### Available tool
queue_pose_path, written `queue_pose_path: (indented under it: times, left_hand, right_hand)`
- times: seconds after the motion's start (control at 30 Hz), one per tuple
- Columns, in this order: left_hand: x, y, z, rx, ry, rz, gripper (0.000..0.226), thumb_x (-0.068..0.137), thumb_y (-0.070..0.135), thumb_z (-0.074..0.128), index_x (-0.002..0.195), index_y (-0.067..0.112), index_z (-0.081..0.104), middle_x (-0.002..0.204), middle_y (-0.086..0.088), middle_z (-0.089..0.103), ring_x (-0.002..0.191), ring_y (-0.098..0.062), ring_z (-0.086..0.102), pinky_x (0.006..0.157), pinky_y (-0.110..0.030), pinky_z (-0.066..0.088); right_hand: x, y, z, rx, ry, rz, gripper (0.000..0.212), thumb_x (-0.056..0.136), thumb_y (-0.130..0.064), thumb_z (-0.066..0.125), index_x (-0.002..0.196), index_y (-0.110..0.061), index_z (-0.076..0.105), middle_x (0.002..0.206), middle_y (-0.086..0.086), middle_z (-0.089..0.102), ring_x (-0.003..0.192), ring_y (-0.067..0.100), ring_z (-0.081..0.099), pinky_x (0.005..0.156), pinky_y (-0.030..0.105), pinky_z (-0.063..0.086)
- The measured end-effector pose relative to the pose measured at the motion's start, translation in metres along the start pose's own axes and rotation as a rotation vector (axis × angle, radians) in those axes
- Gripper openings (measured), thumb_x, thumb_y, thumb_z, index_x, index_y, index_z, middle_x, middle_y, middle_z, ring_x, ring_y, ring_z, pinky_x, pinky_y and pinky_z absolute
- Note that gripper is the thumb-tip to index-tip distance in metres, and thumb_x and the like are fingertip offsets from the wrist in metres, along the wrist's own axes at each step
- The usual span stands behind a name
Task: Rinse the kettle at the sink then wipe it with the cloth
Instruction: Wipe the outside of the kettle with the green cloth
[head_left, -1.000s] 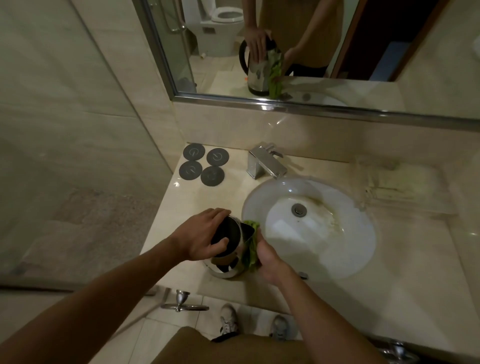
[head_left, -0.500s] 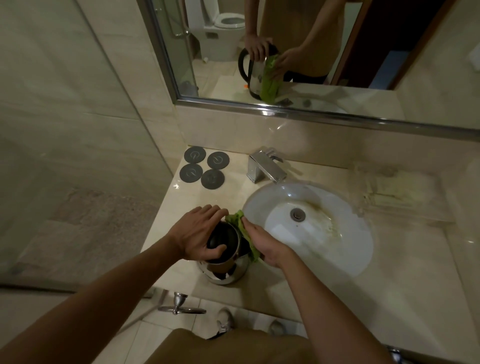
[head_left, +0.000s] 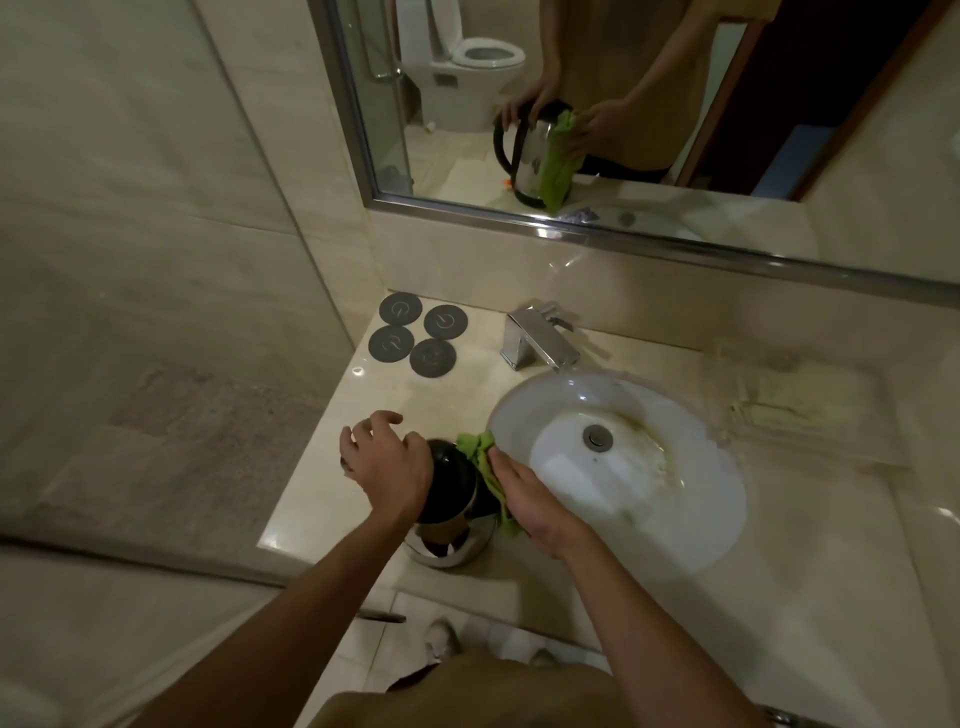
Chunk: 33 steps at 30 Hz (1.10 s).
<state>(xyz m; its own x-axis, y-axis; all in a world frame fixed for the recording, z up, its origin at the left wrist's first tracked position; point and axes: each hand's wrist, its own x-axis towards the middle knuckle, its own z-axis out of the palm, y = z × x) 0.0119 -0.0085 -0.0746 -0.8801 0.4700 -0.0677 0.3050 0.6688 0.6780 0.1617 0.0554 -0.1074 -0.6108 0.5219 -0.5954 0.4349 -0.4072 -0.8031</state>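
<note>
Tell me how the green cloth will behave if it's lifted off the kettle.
Probably floppy: the green cloth bunches and folds against the kettle under the right hand. Likely light, since flat fingers alone hold it there. In the mirror its reflection hangs limp down the kettle's side, so it would likely droop when lifted.
</note>
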Motion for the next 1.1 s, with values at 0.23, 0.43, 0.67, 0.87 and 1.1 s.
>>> queue_pose_path:
  times: [0.23,0.43,0.67,0.87,1.1]
  left_hand:
    - [0.019,0.001,-0.009,-0.112,-0.156,0.178,0.041,0.076,0.004,0.052,0.115,0.015,0.051,0.122,-0.004,0.052,0.12,-0.024,0.043,0.1,-0.043,0.041]
    - [0.024,0.003,-0.015,-0.115,-0.263,0.214,0.041,0.076,0.008,0.053,0.116,0.017,0.05,0.116,-0.001,0.05,0.106,-0.028,0.052,0.087,-0.043,0.048]
    - [0.031,0.002,-0.014,-0.108,-0.358,0.266,0.043,0.08,0.007,0.056,0.12,0.018,0.047,0.11,-0.002,0.046,0.094,-0.016,0.045,0.073,-0.024,0.038]
    - [0.032,0.002,-0.012,-0.092,-0.356,0.278,0.036,0.082,0.002,0.05,0.115,0.016,0.05,0.113,-0.001,0.046,0.104,-0.016,0.04,0.082,-0.028,0.034]
    - [0.036,-0.001,-0.009,-0.053,-0.352,0.236,0.026,0.084,0.011,0.052,0.11,0.014,0.054,0.13,-0.006,0.04,0.112,-0.021,0.045,0.097,-0.034,0.04]
  right_hand:
    - [0.009,-0.027,0.012,-0.057,-0.063,0.029,0.06,0.106,-0.054,0.02,0.158,-0.025,0.029,0.161,-0.002,0.035,0.149,0.018,0.03,0.118,0.031,0.025]
    - [0.023,0.014,0.025,0.033,0.07,0.145,0.096,0.082,-0.087,0.014,0.16,-0.031,0.023,0.164,-0.007,0.025,0.151,0.018,0.023,0.126,0.044,0.018]
    - [0.005,0.021,0.046,0.124,0.108,0.007,0.068,0.1,-0.065,0.011,0.158,-0.032,0.026,0.159,-0.006,0.033,0.149,0.016,0.027,0.121,0.033,0.024]
    - [0.022,-0.012,0.038,0.128,0.072,-0.023,0.062,0.107,-0.053,0.01,0.157,-0.022,0.03,0.158,-0.002,0.038,0.146,0.014,0.032,0.119,0.031,0.025]
    - [0.02,0.049,0.052,0.297,0.187,0.201,0.085,0.091,-0.075,0.004,0.152,-0.028,0.04,0.156,0.001,0.042,0.143,0.021,0.039,0.123,0.043,0.027]
